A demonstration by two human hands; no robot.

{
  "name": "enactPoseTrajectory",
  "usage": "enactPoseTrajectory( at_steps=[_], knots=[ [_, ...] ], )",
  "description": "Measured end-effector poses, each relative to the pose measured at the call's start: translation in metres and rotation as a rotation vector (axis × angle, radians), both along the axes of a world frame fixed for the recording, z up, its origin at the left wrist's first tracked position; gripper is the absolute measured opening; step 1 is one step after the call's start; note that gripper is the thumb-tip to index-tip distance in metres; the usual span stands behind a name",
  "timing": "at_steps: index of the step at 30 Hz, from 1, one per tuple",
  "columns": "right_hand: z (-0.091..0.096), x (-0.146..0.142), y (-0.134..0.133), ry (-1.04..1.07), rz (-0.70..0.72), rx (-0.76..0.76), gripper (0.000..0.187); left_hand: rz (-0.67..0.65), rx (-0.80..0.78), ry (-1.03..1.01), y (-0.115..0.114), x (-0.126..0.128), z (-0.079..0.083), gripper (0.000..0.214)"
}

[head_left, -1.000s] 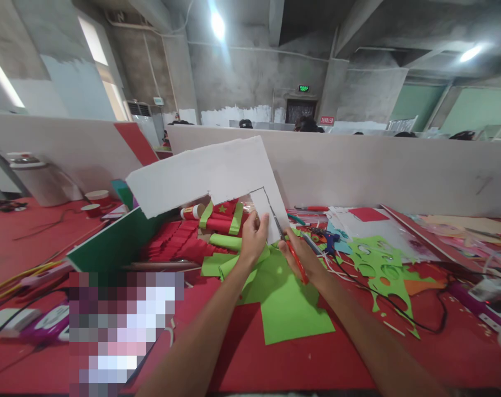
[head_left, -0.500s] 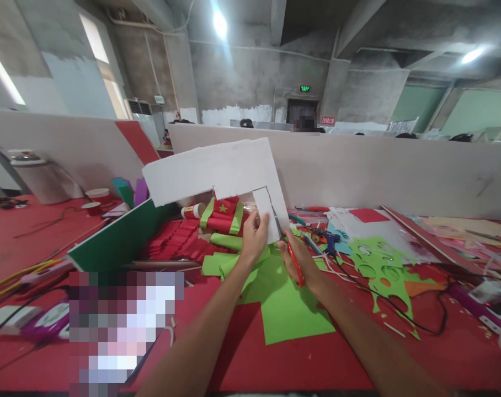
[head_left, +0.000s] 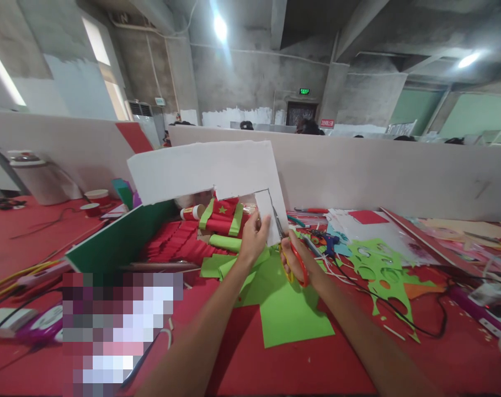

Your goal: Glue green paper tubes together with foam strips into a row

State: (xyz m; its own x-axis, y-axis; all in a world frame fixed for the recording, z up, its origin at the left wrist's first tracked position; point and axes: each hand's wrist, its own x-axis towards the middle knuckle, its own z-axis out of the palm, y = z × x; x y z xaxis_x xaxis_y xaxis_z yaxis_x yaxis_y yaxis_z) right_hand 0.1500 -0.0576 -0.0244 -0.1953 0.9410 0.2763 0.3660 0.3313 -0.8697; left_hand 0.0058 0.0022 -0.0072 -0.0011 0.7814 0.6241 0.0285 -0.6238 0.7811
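My left hand pinches the lower edge of a large white board, which has a dark drawn line and a stepped notch in its lower side. In my right hand is a pair of scissors with red and yellow handles. Their blades lie along the drawn line in the board's narrow downward strip, just right of my left fingers. Beneath both hands a bright green sheet rests on the red table. Part of the blades is hidden by the board.
Behind the board sit a red and green paper piece with a star and pleated red paper. A green board leans at left. Cut green scraps, a blue glue gun and black cable lie right. A white partition stands behind.
The scissors' handles have spread apart, with the yellow loop now showing below my right hand. The white board has tilted slightly, its left end shifting left and down.
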Motion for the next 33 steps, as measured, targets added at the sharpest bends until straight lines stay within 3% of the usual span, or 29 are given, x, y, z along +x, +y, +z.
enactPoseTrajectory(
  at_steps=[12,20,33],
  knots=[
    [0.012,0.005,-0.004,-0.169,-0.015,0.139,0.043,-0.04,-0.005,0.02,0.002,0.0,-0.003,0.026],
    [0.007,0.002,0.002,-0.27,-0.095,0.272,0.032,-0.002,-0.013,-0.007,0.002,0.002,-0.003,0.027],
    [0.002,-0.004,0.002,-0.257,-0.152,0.305,0.027,-0.065,-0.043,-0.089,-0.002,0.004,0.002,0.029]
  ],
)
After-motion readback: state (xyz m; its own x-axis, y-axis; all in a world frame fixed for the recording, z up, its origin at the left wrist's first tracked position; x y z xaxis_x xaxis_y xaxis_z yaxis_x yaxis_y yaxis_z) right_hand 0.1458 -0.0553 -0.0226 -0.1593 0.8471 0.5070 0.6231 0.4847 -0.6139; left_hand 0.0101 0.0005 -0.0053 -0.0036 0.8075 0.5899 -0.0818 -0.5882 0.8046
